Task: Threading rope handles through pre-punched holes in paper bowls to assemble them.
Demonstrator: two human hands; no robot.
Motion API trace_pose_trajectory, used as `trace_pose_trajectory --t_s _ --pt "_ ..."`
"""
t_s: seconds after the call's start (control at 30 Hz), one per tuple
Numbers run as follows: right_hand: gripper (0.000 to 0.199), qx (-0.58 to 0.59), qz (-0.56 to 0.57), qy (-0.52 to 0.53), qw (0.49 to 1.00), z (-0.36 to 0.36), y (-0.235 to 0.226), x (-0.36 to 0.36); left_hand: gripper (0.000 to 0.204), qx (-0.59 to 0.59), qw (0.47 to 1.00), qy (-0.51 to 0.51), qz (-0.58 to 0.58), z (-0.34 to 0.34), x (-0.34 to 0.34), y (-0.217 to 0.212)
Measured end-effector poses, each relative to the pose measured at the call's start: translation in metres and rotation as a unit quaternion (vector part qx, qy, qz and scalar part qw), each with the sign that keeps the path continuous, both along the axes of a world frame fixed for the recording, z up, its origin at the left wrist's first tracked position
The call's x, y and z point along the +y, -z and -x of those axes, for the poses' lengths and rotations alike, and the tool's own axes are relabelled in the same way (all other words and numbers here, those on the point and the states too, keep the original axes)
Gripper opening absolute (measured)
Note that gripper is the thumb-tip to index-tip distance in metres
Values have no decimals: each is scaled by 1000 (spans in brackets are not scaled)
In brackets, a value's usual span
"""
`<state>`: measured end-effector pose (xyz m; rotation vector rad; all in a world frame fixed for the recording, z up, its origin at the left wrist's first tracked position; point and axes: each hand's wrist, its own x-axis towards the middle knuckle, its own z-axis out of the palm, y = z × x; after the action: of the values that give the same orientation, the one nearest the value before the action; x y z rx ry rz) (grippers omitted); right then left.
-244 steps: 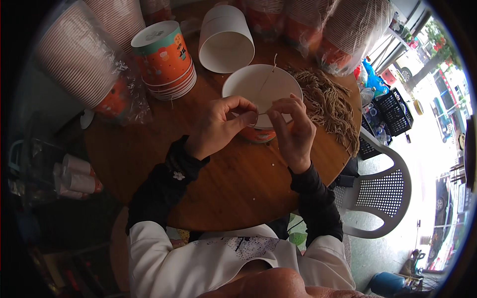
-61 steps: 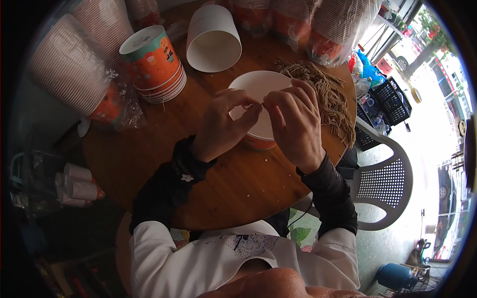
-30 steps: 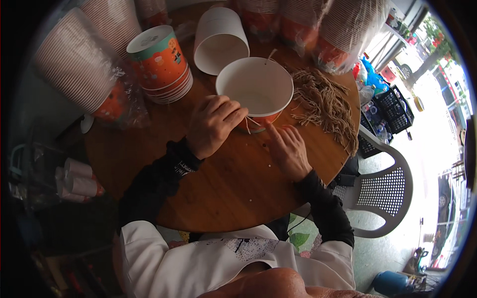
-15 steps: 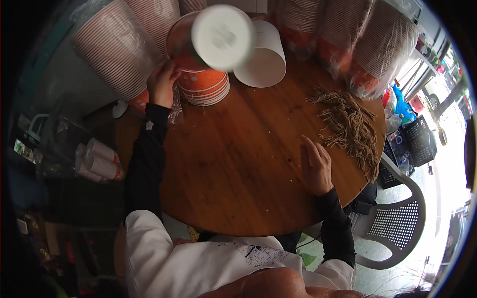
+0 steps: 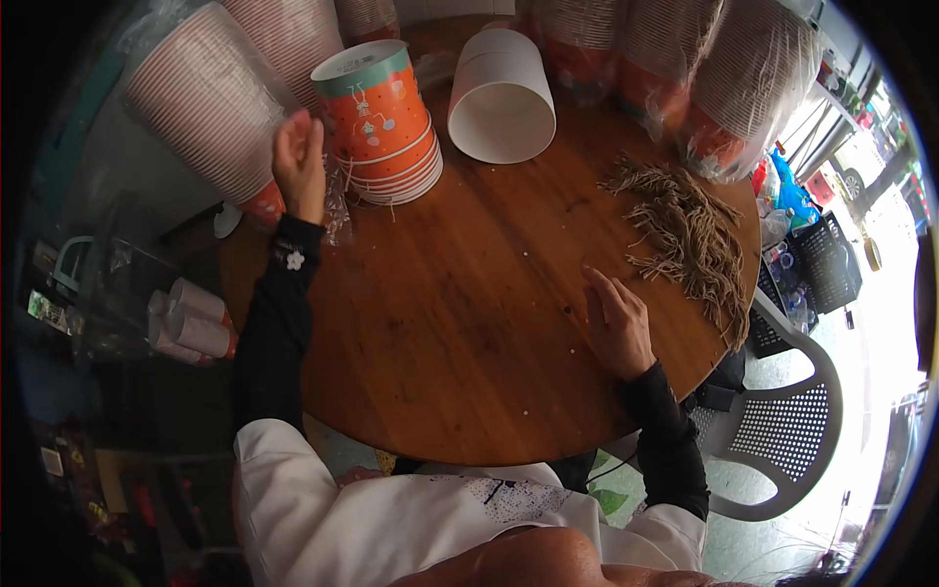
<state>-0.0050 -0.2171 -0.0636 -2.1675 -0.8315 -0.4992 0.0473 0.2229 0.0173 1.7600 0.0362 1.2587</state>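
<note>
An upside-down stack of orange paper buckets (image 5: 380,110) stands at the table's far left, the top one showing a green band and a pale base. Just left of it, my left hand (image 5: 301,168) is raised with nothing in it, its fingers and thumb apart. Beside the stack, a white paper bucket (image 5: 501,73) lies on its side, its mouth facing me. My right hand (image 5: 620,325) hovers over or rests on the right part of the table, loosely open. Nearest to it is a loose bundle of tan strings (image 5: 690,240).
Plastic-wrapped columns of nested paper buckets (image 5: 201,103) lean at the far left, and more wrapped columns (image 5: 748,93) stand at the far right. The round wooden table (image 5: 440,323) has small white specks. A grey plastic chair (image 5: 782,440) and black crates (image 5: 827,259) are at the right.
The bucket that was tilted above the stack now sits on top of it, base up. My left hand has let go and drawn slightly left. My right hand has barely moved.
</note>
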Motion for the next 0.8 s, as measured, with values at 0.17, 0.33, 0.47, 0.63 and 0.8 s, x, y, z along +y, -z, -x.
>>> trace_pose_trajectory --t_s 0.17,0.33,0.47,0.63,0.8 --pt "34 -5 11 -20 1000 -1 8 4 50 -38 980 -49 -190 -35 16 -41" --pt "34 27 -3 -20 999 -1 9 4 53 96 979 -28 -176 -64 36 -15" --pt "33 52 6 -26 998 1 10 9 48 73 985 -6 -155 -61 35 -3" --pt "30 51 1 -13 999 -9 15 6 47 -64 953 -139 -261 -36 -18 11" --pt "25 46 -45 10 998 -35 5 23 44 -3 938 18 -347 -28 -76 54"
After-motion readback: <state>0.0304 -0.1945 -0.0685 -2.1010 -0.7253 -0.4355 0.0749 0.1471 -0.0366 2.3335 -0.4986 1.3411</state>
